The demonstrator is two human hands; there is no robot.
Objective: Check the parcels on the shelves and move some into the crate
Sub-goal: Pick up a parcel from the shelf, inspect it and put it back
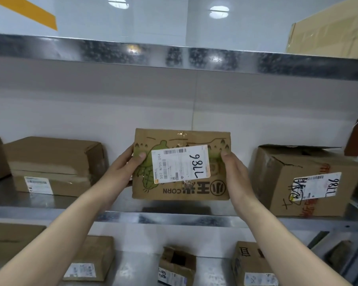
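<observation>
A flat brown cardboard parcel (180,188) printed with green corn drawings and the word CORN is held up just above the middle shelf (174,218), its face turned toward me. A white shipping label with a handwritten number is stuck on that face. My left hand (125,168) grips the parcel's left edge, thumb on the front. My right hand (233,172) grips the right edge the same way. No crate is in view.
On the middle shelf a taped box (54,164) lies at the left and a larger torn box (301,182) with a label stands at the right. Several small parcels (177,267) sit on the lower shelf. A big carton (330,32) is on the top shelf, right.
</observation>
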